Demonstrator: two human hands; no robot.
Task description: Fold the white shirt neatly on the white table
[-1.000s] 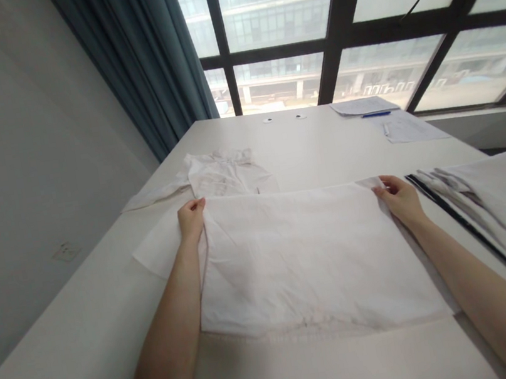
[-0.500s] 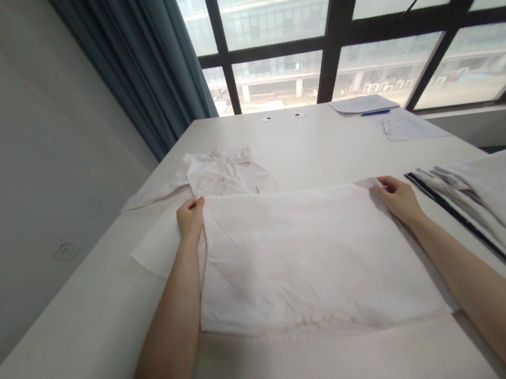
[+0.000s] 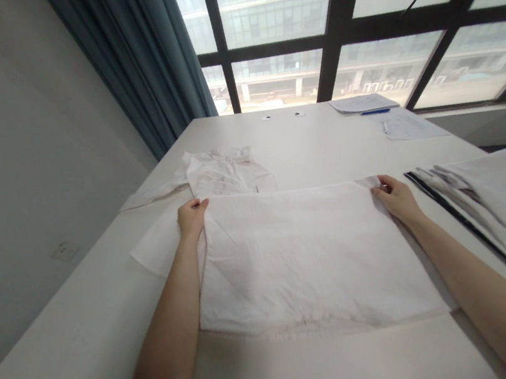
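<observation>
A white garment [image 3: 301, 258] lies flat on the white table [image 3: 70, 369], folded into a wide rectangle with a sleeve sticking out at the left. My left hand [image 3: 191, 218] pinches its far left corner, fingers closed on the cloth. At the far right corner my right hand [image 3: 394, 197] grips the fabric edge the same way. Both forearms stretch along the garment's sides.
A crumpled white garment [image 3: 217, 172] lies beyond the left hand. A stack of folded light-coloured cloths [image 3: 502, 203] sits at the right. Papers [image 3: 405, 125] and a blue pen [image 3: 375, 111] lie near the window. A dark curtain [image 3: 143, 60] hangs at the back left.
Almost nothing has moved. Both hands keep their grip on the far corners; the left fingers have shifted slightly along the edge.
</observation>
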